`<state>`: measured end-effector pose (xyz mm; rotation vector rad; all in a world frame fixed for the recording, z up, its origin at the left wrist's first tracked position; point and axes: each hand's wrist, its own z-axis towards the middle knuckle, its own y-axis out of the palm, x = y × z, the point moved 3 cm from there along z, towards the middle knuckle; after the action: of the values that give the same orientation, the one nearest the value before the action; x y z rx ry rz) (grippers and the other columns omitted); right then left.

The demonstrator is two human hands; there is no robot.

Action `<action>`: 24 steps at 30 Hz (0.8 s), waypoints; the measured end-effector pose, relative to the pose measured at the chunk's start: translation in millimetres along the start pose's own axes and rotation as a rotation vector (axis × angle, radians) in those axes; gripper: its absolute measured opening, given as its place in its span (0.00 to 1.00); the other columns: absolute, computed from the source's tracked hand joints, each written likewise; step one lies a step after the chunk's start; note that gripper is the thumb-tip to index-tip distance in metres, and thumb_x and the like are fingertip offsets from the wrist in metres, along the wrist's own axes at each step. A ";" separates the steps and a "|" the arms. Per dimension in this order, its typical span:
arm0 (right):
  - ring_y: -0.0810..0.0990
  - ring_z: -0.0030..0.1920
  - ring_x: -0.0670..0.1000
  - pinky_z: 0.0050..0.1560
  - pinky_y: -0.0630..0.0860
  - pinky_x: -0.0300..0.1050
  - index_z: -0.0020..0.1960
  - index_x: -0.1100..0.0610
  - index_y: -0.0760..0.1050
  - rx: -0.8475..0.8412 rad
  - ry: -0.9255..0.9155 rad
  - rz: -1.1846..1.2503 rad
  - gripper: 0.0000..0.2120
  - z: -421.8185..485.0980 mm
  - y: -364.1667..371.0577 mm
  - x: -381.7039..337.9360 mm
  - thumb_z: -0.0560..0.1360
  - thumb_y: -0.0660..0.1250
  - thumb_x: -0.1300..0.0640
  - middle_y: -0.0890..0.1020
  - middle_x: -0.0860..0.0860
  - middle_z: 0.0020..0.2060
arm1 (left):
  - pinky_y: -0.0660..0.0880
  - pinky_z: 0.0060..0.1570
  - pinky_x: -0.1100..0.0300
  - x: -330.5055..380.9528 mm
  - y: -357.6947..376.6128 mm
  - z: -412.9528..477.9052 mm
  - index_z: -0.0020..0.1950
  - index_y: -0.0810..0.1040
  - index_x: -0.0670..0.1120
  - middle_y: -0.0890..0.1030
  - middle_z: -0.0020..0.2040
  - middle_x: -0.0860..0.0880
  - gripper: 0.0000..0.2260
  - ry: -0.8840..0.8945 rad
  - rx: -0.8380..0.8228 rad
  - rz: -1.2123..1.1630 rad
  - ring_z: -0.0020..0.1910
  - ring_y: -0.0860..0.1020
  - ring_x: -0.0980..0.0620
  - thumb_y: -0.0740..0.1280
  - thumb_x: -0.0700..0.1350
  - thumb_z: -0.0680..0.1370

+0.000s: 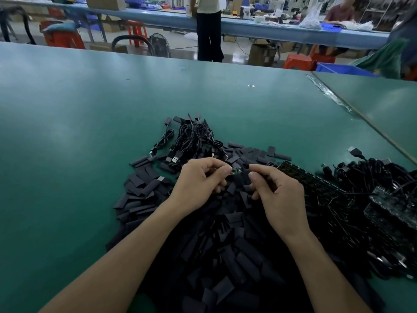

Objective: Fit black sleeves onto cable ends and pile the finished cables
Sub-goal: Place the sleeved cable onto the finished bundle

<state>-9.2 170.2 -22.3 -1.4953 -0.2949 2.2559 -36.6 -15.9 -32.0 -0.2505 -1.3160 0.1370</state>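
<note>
Tabletop [67,136], green, takes up the left of the view. Toward the middle, loose black sleeves [140,197] lie in a wide heap that runs from the near edge up to the hands and spills out to the left. Beyond the heap sits a small pile of coiled cables [194,136], with USB plugs showing at its near edge and sleeved ends pointing away. The left hand [198,184] hovers over the heap, thumb and forefinger pinching a cable end [235,171], which is a small green board; the other fingers are curled under. Just right of that board, touching or nearly touching it, is a single sleeve [243,178], pinched between the thumb and forefinger of the right hand [279,195]. How far the sleeve sits over the board cannot be told. Right of that hand, a panel of boards [304,180] lies aslant on a big tangle [372,199] of black cables with more boards in it, reaching the right edge. One plug [354,151] sticks out beyond the tangle. A taped seam [329,93] joins a second table [383,105] at the far right. In the background, red stools [61,37] stand on the floor and a person [208,28] stands at a long blue bench [158,16].
</note>
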 end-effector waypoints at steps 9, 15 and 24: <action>0.85 0.44 0.43 0.50 0.81 0.42 0.60 0.50 0.82 -0.023 0.054 -0.003 0.17 -0.4 -2.8 -0.3 0.72 0.76 0.52 0.86 0.45 0.44 | 0.74 0.33 0.67 -1.3 -0.9 1.3 0.47 0.84 0.49 0.83 0.32 0.52 0.06 -0.029 -0.011 -0.027 0.27 0.77 0.57 0.69 0.49 0.80; 0.84 0.47 0.43 0.53 0.82 0.46 0.60 0.49 0.82 -0.028 0.035 -0.049 0.19 -1.8 -3.4 -3.6 0.70 0.74 0.46 0.85 0.45 0.48 | 0.74 0.32 0.68 -1.4 -1.0 1.5 0.46 0.84 0.50 0.82 0.31 0.52 0.06 -0.039 -0.022 -0.055 0.27 0.77 0.57 0.70 0.49 0.80; 0.80 0.35 0.36 0.37 0.71 0.23 0.50 0.54 0.84 0.030 -0.068 -0.067 0.09 -3.5 -4.6 -9.9 0.76 0.69 0.51 0.80 0.38 0.36 | 0.75 0.33 0.66 -3.4 -0.6 2.7 0.45 0.84 0.51 0.81 0.30 0.53 0.07 -0.027 -0.042 -0.055 0.28 0.76 0.57 0.70 0.50 0.79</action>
<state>-1.7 169.6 -13.7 -1.3752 -0.3255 2.2513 -40.1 -17.0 -34.3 -0.2491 -1.3528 0.0663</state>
